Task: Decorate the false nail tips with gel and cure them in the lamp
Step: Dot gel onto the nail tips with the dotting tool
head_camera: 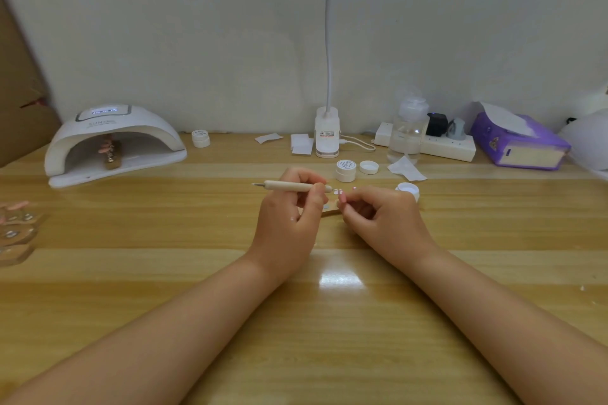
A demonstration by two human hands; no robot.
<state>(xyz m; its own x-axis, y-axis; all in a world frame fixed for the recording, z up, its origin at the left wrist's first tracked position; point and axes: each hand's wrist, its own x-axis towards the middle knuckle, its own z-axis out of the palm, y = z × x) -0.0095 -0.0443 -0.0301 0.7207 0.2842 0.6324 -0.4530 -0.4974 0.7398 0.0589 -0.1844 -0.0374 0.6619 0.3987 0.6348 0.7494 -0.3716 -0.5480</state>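
Note:
My left hand grips a beige dotting pen that lies level, its fine tip pointing right towards a pink false nail tip. My right hand pinches that nail tip, which sits on a wooden holder mostly hidden between both hands. The white curing lamp stands at the back left with its display lit, and another holder with nail tips stands inside it. An open gel pot sits just beyond my right hand.
More wooden holders with nail tips lie at the left edge. A closed gel jar, a loose lid, a desk lamp base, a clear bottle, a power strip and a purple tissue pack line the back.

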